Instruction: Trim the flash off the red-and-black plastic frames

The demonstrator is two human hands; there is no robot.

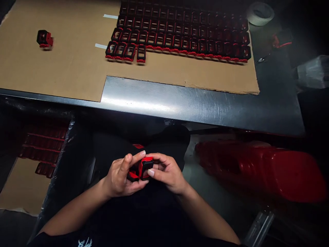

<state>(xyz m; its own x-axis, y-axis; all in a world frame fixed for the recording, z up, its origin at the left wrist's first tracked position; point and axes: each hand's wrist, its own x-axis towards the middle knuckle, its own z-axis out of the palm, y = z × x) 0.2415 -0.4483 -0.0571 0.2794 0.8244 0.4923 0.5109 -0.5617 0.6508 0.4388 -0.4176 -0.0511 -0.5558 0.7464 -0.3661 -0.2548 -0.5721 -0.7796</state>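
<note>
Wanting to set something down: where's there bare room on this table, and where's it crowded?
Bare cardboard lies between the lone red-and-black piece and the rows of pieces. Bare steel tabletop shows in front of the cardboard. The rows are crowded.

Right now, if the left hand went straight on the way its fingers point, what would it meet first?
The left hand already touches it: the black-and-red plastic part, with the right hand just beyond.

Fig.: Between my left hand [118,175] and right hand [168,173], a plastic housing [141,168]. Ahead of both hands, a steel table [195,106] bearing a cardboard sheet [64,68], with rows of housings [177,37] and, left of these, a single housing [45,38]. Left of my hands, further housings [42,147] on cardboard [23,185]; right, a blurred stack [259,171].
</note>
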